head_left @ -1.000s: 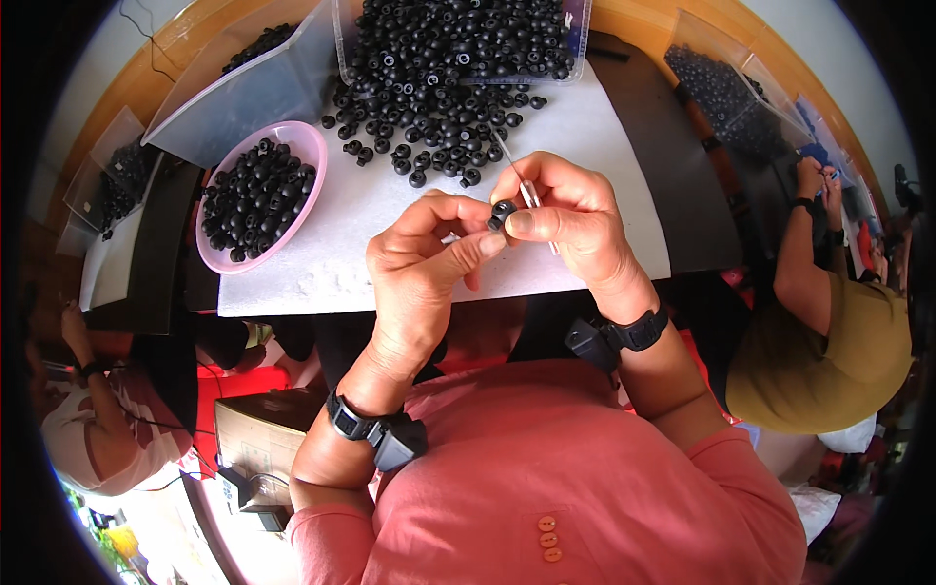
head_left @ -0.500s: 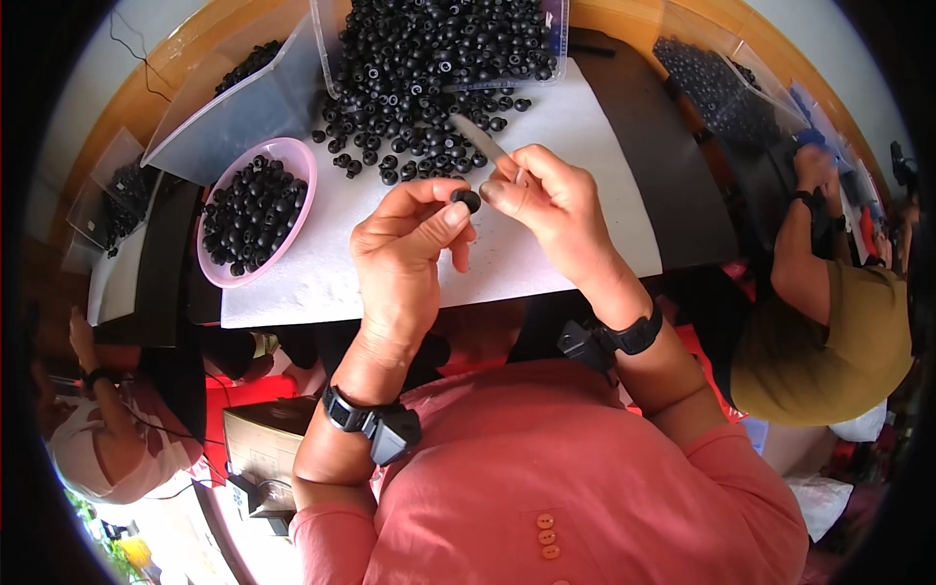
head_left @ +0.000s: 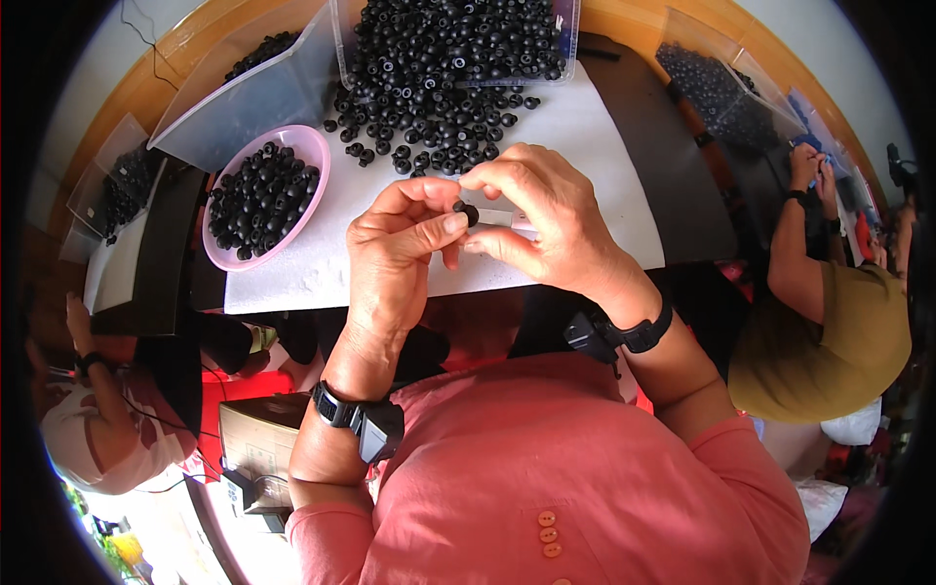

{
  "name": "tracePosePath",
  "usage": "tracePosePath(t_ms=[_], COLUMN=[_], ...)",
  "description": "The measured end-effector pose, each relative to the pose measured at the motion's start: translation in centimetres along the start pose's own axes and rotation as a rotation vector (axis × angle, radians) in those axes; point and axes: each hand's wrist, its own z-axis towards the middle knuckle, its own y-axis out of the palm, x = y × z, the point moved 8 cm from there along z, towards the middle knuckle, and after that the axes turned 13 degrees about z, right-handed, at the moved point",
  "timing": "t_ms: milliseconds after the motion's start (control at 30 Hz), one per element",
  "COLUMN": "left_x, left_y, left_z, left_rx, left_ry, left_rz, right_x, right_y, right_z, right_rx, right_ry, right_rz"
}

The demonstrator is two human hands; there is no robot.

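Between the thumb and fingers of my left hand (head_left: 390, 244) is a small black rounded part (head_left: 468, 212). My right hand (head_left: 561, 219) is closed on a knife (head_left: 495, 217), its light blade lying level and reaching the side of the part. The right thumb and forefinger are spread around the blade. My left hand partly covers the part, and the knife's handle is mostly hidden in my right palm. Beyond both hands, a loose pile of similar black parts (head_left: 429, 127) lies on a white sheet (head_left: 604, 185).
A pink bowl (head_left: 318, 146) of black parts stands at the left. Behind it is a translucent bin (head_left: 244, 107); a clear bin (head_left: 573, 44) at the back spills parts forward. One person (head_left: 819, 322) works at the right, another (head_left: 117, 419) sits at the left.
The knife has swung down from pointing up and away to lying level against the black part. My right hand has turned, and its forefinger and thumb have moved apart.
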Motion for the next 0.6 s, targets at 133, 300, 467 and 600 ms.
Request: tracePosePath(t_ms=[133, 300, 467, 600], left_x=[0.5, 0.9, -0.1, -0.8], left_y=[0.3, 0.7, 1.5, 1.9], left_z=[0.0, 0.0, -1.0, -1.3], left_rx=[-0.047, -0.064, -0.049, -0.062], left_ry=[0.066, 0.092, -0.046, -0.041], left_rz=[0.061, 0.126, 0.142, 0.111], right_x=[-0.4, -0.5, -0.3, -0.3], right_y=[0.2, 0.5, -0.1, 0.2], right_z=[0.0, -0.3, -0.6, -1.0], right_rx=[0.003, 0.034, 0.108, 0.107], right_ry=[-0.044, -0.097, -0.052, -0.042], right_rz=[-0.018, 0.009, 0.017, -0.001])
